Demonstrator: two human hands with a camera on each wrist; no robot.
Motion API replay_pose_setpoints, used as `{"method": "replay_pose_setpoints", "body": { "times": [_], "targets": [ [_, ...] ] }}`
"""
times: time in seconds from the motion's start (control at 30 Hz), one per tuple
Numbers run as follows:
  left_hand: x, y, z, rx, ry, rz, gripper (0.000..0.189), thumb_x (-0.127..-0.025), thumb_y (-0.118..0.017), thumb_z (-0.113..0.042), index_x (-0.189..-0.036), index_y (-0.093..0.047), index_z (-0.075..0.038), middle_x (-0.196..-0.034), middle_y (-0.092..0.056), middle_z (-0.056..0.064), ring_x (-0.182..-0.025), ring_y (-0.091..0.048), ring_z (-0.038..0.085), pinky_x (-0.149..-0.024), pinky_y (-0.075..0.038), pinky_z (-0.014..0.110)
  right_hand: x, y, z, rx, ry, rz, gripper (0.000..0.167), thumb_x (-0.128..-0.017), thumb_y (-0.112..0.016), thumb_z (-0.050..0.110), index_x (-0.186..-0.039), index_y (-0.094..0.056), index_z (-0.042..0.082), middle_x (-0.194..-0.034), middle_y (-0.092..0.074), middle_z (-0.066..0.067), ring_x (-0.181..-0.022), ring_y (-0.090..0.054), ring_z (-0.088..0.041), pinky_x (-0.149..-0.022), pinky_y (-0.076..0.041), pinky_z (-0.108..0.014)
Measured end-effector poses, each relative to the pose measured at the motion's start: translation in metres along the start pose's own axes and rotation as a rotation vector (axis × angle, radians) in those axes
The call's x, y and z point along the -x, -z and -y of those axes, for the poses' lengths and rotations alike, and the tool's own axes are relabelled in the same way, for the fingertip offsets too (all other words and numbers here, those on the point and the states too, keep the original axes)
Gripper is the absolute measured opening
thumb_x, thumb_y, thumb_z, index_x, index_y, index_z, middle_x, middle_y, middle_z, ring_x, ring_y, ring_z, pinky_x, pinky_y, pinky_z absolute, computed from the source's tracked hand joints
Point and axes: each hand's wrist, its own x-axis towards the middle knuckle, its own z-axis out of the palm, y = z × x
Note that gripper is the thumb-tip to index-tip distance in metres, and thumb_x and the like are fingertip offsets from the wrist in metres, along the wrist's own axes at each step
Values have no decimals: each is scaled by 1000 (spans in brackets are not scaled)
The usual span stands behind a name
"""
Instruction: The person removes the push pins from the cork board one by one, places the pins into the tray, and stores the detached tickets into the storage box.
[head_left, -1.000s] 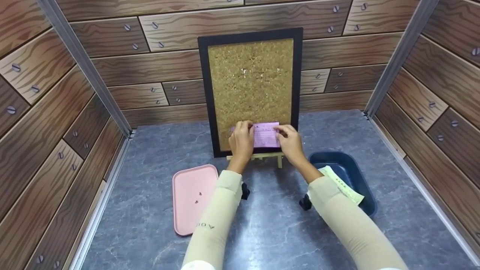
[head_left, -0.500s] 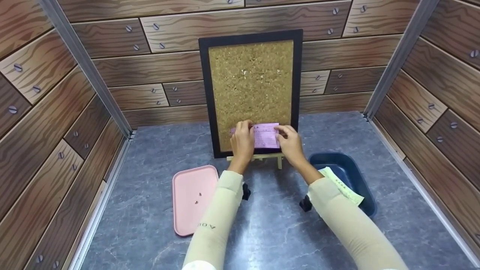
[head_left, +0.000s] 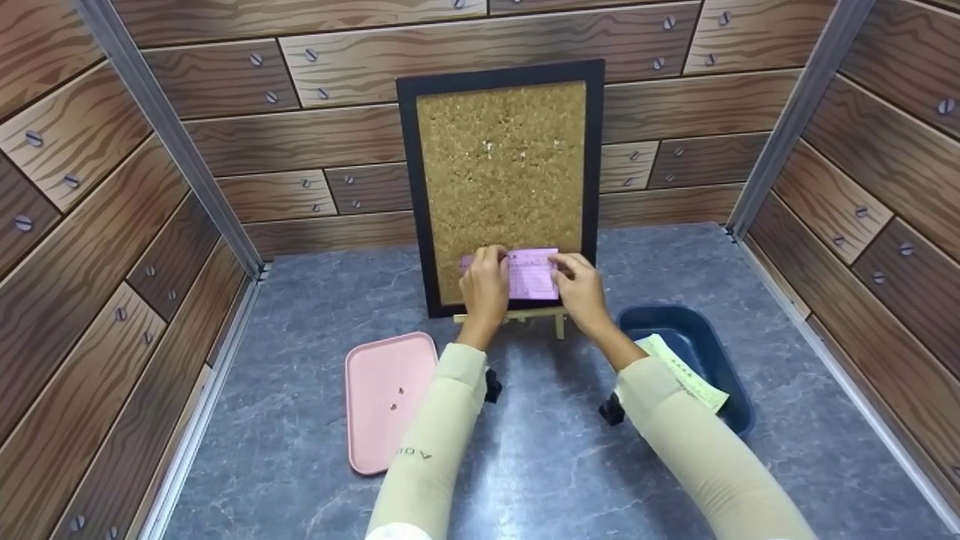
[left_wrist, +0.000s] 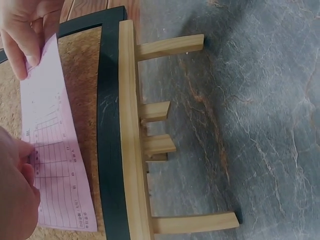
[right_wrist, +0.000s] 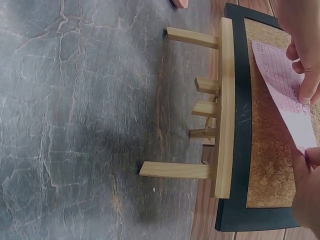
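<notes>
A pink printed paper form (head_left: 533, 274) lies sideways over the lower part of a black-framed corkboard (head_left: 502, 172). My left hand (head_left: 486, 289) is at the form's upper edge left of its middle, fingers curled and thumb on the paper (left_wrist: 55, 165); it covers part of the sheet. My right hand (head_left: 583, 291) pinches the upper right corner between thumb and fingers, as the right wrist view shows the hand (right_wrist: 306, 192) at the paper's end. The form's lower edge stands slightly off the cork in the wrist views.
The board leans on a small wooden easel (left_wrist: 131, 125). On the left, a pink tray (head_left: 367, 375) holds two tiny metal tacks (head_left: 394, 406). On the right stands a dark blue tray (head_left: 739, 397) with yellow-green printed slips (head_left: 686, 375). Wood-patterned walls (head_left: 300, 142) surround the table.
Both hands keep their grip on the pink form at nearly the same spot. The whole head view has shifted very slightly.
</notes>
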Motion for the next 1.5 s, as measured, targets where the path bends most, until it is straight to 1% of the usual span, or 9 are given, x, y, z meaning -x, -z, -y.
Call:
{"method": "replay_pose_setpoints", "body": {
  "times": [0.2,0.43,0.63,0.83,1.07,1.23,1.33,1.43,1.5],
  "targets": [
    [3,0,1,10,1,5,5,-94,-69,-19,-96,-72,-15,-94,-71,1,-81,-72,26,-63,-55,44,1,1,0,11,0,-3,26,-88,-64,-10,-113,-71,-8,-112,-69,-22,-96,-67,-33,-78,-46,-13],
    [7,0,-1,24,23,25,7,-93,-67,-22,-96,-72,-18,-97,-73,-2,-83,-73,24,-63,-55,43,0,2,-1,5,-12,-19,25,-90,-63,-10,-113,-72,-6,-112,-69,-21,-97,-66,-31,-80,-47,-16],
    [11,6,-3,51,38,48,8,-93,-68,-24,-98,-73,-19,-99,-73,-4,-85,-73,22,-64,-55,43,2,5,1,-17,1,-30,26,-88,-63,-11,-112,-72,-6,-109,-69,-21,-96,-66,-30,-80,-47,-15],
    [16,21,2,69,42,47,8,-93,-69,-25,-97,-73,-19,-100,-73,-5,-85,-74,22,-64,-56,43,4,10,5,-60,-6,-41,25,-89,-64,-9,-111,-74,-4,-107,-70,-19,-92,-63,-26,-77,-45,-12],
    [23,43,14,87,39,35,6,-91,-71,-23,-95,-73,-19,-97,-73,-5,-81,-73,19,-63,-55,42,9,19,11,-113,-12,-38,23,-91,-65,-7,-111,-74,-3,-109,-69,-21,-93,-61,-29,-74,-45,-13],
    [28,60,23,97,20,21,5,-90,-72,-22,-94,-74,-19,-94,-73,-5,-77,-71,16,-61,-54,41,15,28,17,-124,-17,-28,23,-91,-65,-7,-112,-73,-4,-111,-69,-20,-95,-61,-19,-78,-47,-14],
    [32,69,28,106,23,20,5,-90,-73,-21,-94,-74,-19,-94,-74,-5,-77,-71,15,-62,-54,41,17,35,19,-121,-12,-31,23,-91,-65,-7,-113,-72,-5,-112,-68,-21,-94,-60,-14,-79,-46,-14],
    [35,78,34,129,36,31,5,-90,-73,-22,-94,-74,-19,-94,-74,-6,-77,-71,12,-63,-54,41,19,42,20,-118,-11,-42,23,-91,-65,-6,-113,-72,-6,-113,-68,-21,-93,-59,-12,-78,-46,-13],
    [37,83,38,148,49,44,5,-90,-72,-23,-94,-73,-19,-94,-73,-6,-78,-71,10,-63,-53,41,21,47,22,-112,-14,-52,24,-91,-65,-7,-114,-72,-5,-113,-68,-21,-92,-59,-14,-77,-45,-12]
  ]
}}
